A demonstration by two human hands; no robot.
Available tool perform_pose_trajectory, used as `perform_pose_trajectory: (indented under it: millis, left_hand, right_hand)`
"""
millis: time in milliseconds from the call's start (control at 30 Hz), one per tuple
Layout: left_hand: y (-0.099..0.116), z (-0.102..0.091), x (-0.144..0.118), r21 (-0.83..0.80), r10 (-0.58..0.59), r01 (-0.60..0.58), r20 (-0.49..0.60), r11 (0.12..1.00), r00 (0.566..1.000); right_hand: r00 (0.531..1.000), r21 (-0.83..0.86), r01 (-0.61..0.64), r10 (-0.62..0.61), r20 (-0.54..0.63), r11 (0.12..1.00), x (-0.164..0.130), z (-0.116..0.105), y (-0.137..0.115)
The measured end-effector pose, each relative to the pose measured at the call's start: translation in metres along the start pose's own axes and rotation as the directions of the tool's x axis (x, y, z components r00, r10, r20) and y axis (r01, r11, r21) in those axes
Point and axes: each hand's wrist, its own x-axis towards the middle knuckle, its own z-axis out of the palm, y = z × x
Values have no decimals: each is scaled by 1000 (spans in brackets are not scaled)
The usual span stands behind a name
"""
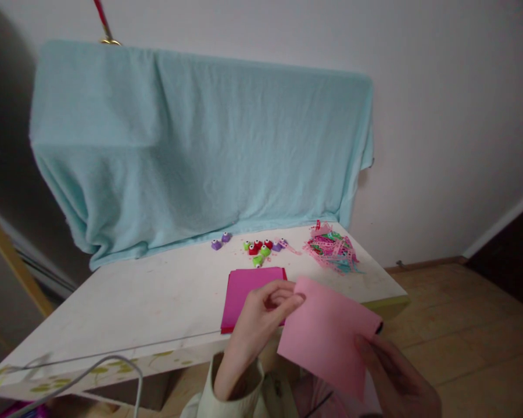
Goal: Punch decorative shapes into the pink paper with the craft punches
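Note:
A sheet of pink paper [322,334] is held up in front of me, over the near edge of the table. My left hand [264,307] pinches its upper left corner between thumb and fingers. At the sheet's right side, my right hand [392,371] grips the edge, with the thumb on the near face. A small dark bit shows at the upper right corner; I cannot tell what it is. Behind my left hand lies a stack of magenta and red paper [244,293], partly hidden by that hand.
Several small craft punches [261,248] in purple, red and green sit at the back of the white table [135,296]. A heap of cut paper strips [333,249] lies to their right. A light blue cloth [244,145] hangs behind. A grey cable [113,360] loops at the front left.

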Motion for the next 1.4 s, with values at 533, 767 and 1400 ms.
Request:
perform_pose_trajectory:
  millis: [533, 767, 1400]
  left_hand:
    - [-9, -7, -2, 177, -78, 61, 90, 982, 993]
    - [-5, -7, -5, 255, -69, 44, 89, 966, 994]
    - [12, -3, -21, 369, -69, 18, 127, 929, 989]
  right_hand:
    - [985, -91, -68, 52, -165, 994, -5, 4, 21]
    - [985, -196, -33, -1, -172, 980, -5, 2, 18]
    - [927, -545, 108, -283, -248, 832, -8, 3, 25]
